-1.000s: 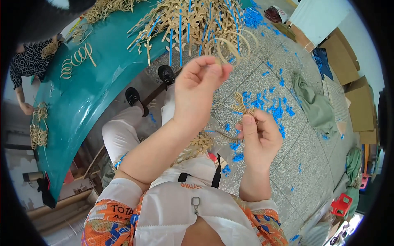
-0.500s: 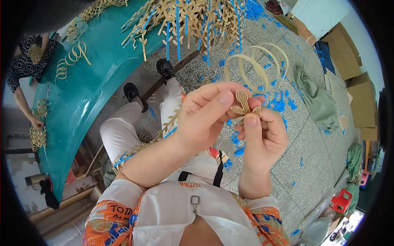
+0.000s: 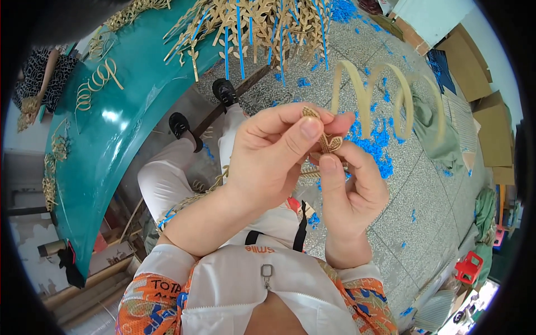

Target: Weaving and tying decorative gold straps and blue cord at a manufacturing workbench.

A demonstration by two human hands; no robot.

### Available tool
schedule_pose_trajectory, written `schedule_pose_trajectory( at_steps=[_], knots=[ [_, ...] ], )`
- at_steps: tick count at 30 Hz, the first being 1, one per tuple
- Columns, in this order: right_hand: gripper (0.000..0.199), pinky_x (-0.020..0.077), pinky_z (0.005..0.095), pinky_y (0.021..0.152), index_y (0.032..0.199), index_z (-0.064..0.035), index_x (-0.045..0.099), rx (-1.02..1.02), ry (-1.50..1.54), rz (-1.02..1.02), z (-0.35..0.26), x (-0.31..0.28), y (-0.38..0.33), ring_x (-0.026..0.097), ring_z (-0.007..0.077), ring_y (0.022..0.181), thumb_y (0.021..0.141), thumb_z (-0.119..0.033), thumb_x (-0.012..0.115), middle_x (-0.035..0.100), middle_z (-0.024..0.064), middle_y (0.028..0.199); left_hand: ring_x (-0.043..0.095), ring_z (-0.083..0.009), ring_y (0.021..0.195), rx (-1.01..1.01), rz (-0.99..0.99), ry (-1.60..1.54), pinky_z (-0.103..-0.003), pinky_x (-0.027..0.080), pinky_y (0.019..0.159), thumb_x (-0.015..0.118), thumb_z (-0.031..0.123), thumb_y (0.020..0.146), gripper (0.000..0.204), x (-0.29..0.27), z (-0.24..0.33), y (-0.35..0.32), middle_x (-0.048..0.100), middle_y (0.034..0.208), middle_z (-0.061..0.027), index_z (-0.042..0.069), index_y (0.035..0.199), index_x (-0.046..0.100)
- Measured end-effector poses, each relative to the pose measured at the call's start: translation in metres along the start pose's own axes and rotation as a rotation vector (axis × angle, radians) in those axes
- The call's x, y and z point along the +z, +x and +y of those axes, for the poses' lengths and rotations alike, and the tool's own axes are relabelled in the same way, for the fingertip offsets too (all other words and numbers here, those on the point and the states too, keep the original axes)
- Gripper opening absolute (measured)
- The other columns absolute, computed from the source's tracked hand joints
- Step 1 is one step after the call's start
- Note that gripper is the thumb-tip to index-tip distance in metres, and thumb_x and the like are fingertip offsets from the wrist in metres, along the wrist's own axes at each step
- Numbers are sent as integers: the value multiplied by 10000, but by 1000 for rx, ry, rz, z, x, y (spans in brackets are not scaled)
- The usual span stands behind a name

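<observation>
In front of my chest, both hands pinch one gold leaf-shaped trim. My left hand has thumb and fingers closed on a leaf at its upper end. My right hand grips it lower down, thumb pressed against the fingers. Part of the trim is hidden behind the fingers. A pale yellow coiled strip hangs in loops to the right of my hands; whether it joins the trim is hidden. More leaf trim with blue strips lies along my lap, beneath my left forearm.
At left stands a green-covered table bearing another coil and gold trim. A bundle of leaf trims with blue strips hangs ahead. Blue scraps litter the floor. A co-worker is at far left; cardboard boxes and a red stool stand right.
The trim has turned and bent between my fingers, so fewer leaves show. The yellow coil has swung right and stretched. The co-worker's hand has left the gold trim on the table.
</observation>
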State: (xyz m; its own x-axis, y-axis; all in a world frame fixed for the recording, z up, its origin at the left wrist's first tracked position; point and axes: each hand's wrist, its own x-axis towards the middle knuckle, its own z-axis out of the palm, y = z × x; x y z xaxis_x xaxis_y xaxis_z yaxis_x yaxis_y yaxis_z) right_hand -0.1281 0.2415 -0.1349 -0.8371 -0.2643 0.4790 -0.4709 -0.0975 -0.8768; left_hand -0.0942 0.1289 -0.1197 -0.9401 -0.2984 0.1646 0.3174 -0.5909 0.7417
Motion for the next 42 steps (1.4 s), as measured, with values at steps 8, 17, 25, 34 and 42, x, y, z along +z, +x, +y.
schedule_pose_trajectory(
  at_steps=[8,17,25,34,42],
  knots=[
    [386,405,233,755,1072,30,461,82,119,-48,5,-5,-6,520,134,813,749,-109,621,527,94,992,546,-259,976,-73,46,-29,-411,433,854,421,221,883,223,5,19,4,582,1005,-122,49,1006,493],
    [274,375,203,629,937,7,534,230,343,-52,-2,-10,-5,458,83,684,690,26,652,541,59,876,554,-260,962,-57,34,-46,-393,444,843,418,181,881,202,7,23,10,583,1002,-125,46,1006,503],
    [295,357,197,591,932,5,549,74,234,-51,9,-18,5,445,79,652,664,27,671,548,46,844,582,-264,905,-139,85,-131,-386,462,815,422,178,879,218,13,30,7,599,960,-127,29,998,527],
    [277,337,192,568,889,-4,594,62,130,-83,7,-26,12,433,88,631,637,-24,706,535,23,744,588,-268,882,-196,94,-192,-400,468,808,421,165,877,219,14,32,5,607,926,-130,18,986,542],
    [212,355,190,571,864,3,598,105,264,-197,14,-25,19,458,73,623,673,-28,685,538,30,754,599,-268,842,-289,155,-332,-404,476,792,418,168,878,224,14,35,7,607,915,-134,8,992,528]
  ],
)
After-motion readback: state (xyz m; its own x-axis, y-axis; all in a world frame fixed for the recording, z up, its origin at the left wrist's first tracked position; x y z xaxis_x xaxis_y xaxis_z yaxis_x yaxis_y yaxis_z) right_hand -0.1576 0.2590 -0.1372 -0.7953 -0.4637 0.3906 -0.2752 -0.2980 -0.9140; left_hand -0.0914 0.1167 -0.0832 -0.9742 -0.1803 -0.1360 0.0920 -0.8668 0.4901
